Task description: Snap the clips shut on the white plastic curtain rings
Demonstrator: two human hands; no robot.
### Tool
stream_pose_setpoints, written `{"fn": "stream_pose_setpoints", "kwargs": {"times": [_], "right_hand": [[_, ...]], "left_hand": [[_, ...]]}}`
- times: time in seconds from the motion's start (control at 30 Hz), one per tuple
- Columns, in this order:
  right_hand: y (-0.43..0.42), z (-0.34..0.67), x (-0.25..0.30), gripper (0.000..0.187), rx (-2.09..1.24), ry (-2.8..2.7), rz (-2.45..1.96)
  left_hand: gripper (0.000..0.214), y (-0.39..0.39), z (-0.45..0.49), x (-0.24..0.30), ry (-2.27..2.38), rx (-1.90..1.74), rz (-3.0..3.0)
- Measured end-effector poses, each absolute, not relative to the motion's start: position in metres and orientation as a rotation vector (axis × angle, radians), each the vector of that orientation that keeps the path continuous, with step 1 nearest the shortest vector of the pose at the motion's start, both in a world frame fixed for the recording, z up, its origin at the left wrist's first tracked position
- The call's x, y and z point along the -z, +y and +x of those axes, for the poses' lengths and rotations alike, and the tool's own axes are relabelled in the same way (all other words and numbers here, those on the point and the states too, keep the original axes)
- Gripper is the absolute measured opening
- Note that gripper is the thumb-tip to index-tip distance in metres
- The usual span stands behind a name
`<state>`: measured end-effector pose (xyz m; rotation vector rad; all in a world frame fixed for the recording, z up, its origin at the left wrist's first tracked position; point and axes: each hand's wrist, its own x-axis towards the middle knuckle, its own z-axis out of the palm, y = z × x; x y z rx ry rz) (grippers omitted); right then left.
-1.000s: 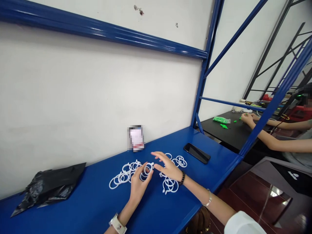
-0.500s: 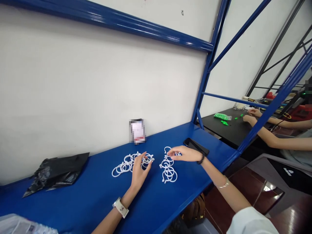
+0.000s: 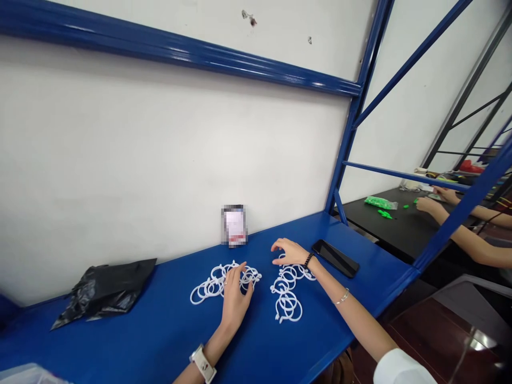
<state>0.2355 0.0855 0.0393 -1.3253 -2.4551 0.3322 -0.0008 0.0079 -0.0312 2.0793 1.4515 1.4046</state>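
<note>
Two groups of white plastic rings with small knobs lie on the blue tabletop point(image 3: 160, 336). Over the left group of rings point(image 3: 202, 290) is my left hand point(image 3: 235, 298), fingers apart and bent, covering some of them; I see nothing held in it. My right hand point(image 3: 292, 252) hovers at the far end of the right group of rings point(image 3: 288, 306), its thumb and fingers spread with a gap between them. A few rings are partly hidden under my right hand and wrist.
A black phone point(image 3: 335, 258) lies right of my right hand. A blurred upright card point(image 3: 234, 226) leans on the wall. At left lies a black plastic bag point(image 3: 106, 288). Blue posts point(image 3: 348, 144) frame the table's right end; beyond, a co-worker's hands point(image 3: 432, 205) are over a black table.
My right hand has moved toward the far side of the right group, with its fingers more spread. My left hand stays over the left group. The view has shifted slightly.
</note>
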Motion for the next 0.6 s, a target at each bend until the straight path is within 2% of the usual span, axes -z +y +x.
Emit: {"fn": "stream_pose_setpoints", "kwargs": {"times": [0.07,0.17,0.23,0.4,0.6], "right_hand": [[0.085,0.251,-0.034,0.047,-0.405,-2.480,-1.264],[0.084,0.267,-0.030,0.052,-0.484,-2.575,-1.178],[0.083,0.267,-0.028,0.045,-0.486,-2.627,-1.203],[0.077,0.247,-0.024,0.015,-0.357,-2.585,-1.273],[0.073,0.236,-0.024,0.007,-0.331,-2.459,-1.190]], "left_hand": [[0.043,0.008,0.000,0.033,1.490,-1.376,2.086],[0.051,0.005,0.002,0.033,1.566,-1.348,2.101],[0.053,0.003,0.003,0.031,1.582,-1.338,2.136],[0.051,-0.002,0.005,0.026,1.478,-1.327,2.283],[0.042,-0.002,0.004,0.025,1.419,-1.342,2.293]]}}
